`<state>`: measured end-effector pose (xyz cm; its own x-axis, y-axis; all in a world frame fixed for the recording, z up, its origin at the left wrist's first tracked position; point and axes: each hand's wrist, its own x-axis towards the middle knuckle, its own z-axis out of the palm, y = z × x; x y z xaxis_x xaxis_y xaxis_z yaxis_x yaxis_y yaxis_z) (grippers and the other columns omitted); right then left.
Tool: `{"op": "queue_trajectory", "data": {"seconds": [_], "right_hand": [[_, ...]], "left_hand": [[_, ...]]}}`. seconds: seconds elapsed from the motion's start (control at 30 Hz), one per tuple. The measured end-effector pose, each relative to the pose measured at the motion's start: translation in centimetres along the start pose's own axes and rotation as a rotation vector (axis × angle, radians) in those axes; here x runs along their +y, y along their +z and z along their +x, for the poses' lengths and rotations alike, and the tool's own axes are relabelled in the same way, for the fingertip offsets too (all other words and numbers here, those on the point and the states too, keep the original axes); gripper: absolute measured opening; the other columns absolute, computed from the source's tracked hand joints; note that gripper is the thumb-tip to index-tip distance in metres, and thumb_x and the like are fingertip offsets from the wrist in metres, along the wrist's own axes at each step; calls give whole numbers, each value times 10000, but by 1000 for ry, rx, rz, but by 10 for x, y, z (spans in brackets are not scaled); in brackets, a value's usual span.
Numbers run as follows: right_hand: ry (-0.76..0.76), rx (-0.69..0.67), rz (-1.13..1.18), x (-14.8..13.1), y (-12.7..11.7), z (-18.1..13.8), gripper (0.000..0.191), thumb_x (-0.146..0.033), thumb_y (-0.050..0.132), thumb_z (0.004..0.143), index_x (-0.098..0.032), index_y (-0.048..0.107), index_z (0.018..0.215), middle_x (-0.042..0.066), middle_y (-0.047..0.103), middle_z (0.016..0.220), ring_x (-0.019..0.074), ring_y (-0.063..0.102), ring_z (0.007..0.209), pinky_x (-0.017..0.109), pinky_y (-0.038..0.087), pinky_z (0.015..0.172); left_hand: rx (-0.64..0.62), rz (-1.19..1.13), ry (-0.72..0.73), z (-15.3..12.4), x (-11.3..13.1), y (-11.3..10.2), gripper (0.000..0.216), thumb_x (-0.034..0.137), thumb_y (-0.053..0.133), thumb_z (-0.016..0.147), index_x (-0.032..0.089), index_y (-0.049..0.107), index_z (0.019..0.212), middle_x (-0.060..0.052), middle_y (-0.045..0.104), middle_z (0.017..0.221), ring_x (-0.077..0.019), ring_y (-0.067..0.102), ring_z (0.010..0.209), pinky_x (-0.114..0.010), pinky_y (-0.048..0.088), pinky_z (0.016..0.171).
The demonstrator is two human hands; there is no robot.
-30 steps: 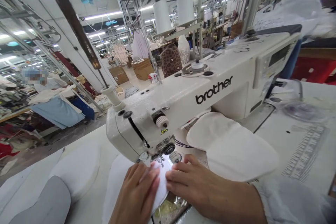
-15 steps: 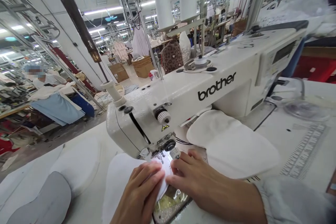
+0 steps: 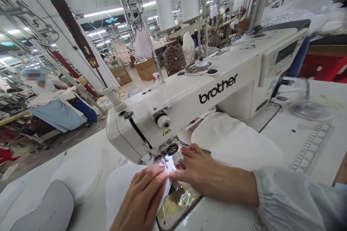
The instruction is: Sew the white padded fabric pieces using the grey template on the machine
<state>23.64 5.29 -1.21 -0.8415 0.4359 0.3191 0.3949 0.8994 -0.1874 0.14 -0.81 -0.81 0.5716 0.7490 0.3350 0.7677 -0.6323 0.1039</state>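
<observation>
A white fabric piece [image 3: 120, 184] lies under the needle area of a white sewing machine [image 3: 173, 104], where a lamp lights it. My left hand [image 3: 148, 187] rests on this fabric with its fingers stretched flat and side by side, fingertips just in front of the presser foot [image 3: 164, 161]. On the other side, my right hand [image 3: 195, 168] has its thumb at the fabric's edge near the left fingertips. Its other fingers bend in beside the needle area and seem to pinch the cloth; their tips are partly hidden. A shiny plate [image 3: 176, 205] shows below the hands.
Another white rounded piece [image 3: 233, 140] lies under the machine arm. At the left are a grey curved template [image 3: 48, 205] and a white rounded piece [image 3: 84, 169]. A printed ruler [image 3: 311, 148] runs along the right of the table. Thread cones [image 3: 189, 3] stand behind; a person [image 3: 43, 85] sits far left.
The fabric edge by my hands has shifted, baring more of the shiny plate. My right hand and forearm have moved slightly left, and more sleeve shows. The view has shifted a little.
</observation>
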Motion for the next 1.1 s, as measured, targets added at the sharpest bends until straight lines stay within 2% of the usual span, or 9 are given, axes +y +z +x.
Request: {"op": "queue_trajectory", "data": {"seconds": [0.17,0.53,0.77,0.9,1.1], "right_hand": [[-3,16,5,1,2,0,260,-57,412,979,-255,553,1072,30,526,953,197,402,896,341,255,748],[-2,31,-23,0,-4,1,255,-61,419,980,-257,572,1037,30,520,947,200,407,904,343,260,756],[-20,21,-89,2,-3,3,239,-64,418,976,-246,559,1043,41,535,937,209,410,888,349,271,747],[-27,14,-91,3,-2,3,219,-77,433,981,-241,550,1067,40,544,947,204,412,894,342,275,746],[-21,24,-81,6,2,2,287,-43,429,960,-254,559,1105,43,555,1004,207,413,917,346,267,759]], "left_hand": [[61,35,5,-3,-2,4,355,177,548,903,226,554,1255,-46,668,1235,-163,591,1201,-250,497,982],[124,148,23,-9,-1,13,326,201,564,891,222,568,1217,-39,688,1227,-160,605,1200,-242,521,965],[156,228,-37,-12,5,23,325,196,528,910,217,570,1232,-56,684,1237,-180,618,1181,-279,566,907],[146,216,-73,-10,9,20,312,175,509,913,219,579,1214,-53,684,1224,-174,617,1179,-279,568,903],[43,118,-42,-6,5,6,344,191,480,930,228,559,1263,-45,670,1259,-158,610,1193,-250,545,921]]}}
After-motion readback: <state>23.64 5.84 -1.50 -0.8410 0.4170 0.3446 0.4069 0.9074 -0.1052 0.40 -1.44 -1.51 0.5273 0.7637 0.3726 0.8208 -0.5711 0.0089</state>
